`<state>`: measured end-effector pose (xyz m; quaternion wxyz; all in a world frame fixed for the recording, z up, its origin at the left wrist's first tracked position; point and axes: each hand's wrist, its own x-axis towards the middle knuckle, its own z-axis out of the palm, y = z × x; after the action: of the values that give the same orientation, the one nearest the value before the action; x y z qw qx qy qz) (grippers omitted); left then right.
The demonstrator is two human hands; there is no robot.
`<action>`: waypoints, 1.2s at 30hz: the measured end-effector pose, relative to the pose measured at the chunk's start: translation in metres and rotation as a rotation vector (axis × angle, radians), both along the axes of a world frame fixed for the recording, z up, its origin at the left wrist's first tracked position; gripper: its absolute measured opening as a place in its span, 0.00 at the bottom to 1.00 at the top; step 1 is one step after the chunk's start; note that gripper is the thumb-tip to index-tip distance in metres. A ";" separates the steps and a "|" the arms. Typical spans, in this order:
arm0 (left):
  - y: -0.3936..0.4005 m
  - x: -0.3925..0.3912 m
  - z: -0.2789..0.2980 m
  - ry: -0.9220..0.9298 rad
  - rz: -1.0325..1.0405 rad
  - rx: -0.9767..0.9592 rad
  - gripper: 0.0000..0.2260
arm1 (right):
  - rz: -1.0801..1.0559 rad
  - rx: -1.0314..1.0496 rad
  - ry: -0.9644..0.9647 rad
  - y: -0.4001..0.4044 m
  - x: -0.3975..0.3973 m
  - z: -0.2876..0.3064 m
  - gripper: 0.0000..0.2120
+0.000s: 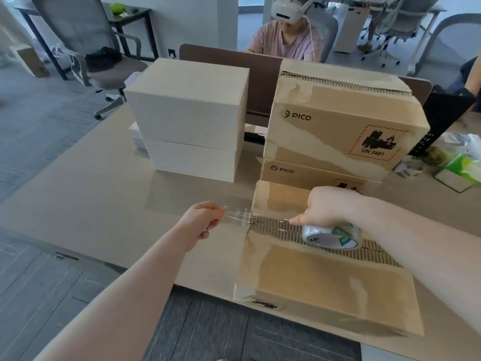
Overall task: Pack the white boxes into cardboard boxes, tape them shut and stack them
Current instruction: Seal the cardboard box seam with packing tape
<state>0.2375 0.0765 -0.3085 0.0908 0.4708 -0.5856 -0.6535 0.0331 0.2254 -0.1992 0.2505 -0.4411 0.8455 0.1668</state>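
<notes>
A closed cardboard box (325, 285) lies at the table's near edge, its centre seam showing bare corrugation. My right hand (331, 205) holds a roll of clear tape (331, 235) on top of that seam. My left hand (204, 221), just left of the box, pinches the free end of the tape, which stretches taut from the roll past the box's left edge. Behind it two PICO cardboard boxes (335, 123) stand stacked. Two white boxes (187, 113) are stacked at the table's middle.
A person wearing a headset sits across the table (104, 194) behind a brown divider (234, 61). A tissue pack (460, 173) and a black bracket (442, 118) lie at the right. An office chair (86, 48) stands at the far left.
</notes>
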 end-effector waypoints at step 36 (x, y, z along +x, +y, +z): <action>0.010 -0.027 -0.049 -0.540 -0.129 -0.545 0.23 | 0.007 0.062 0.006 -0.006 -0.008 -0.019 0.28</action>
<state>0.2107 0.0861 -0.3577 0.0139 0.5469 -0.7690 -0.3307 0.0254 0.2193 -0.2183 0.2609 -0.4355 0.8392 0.1952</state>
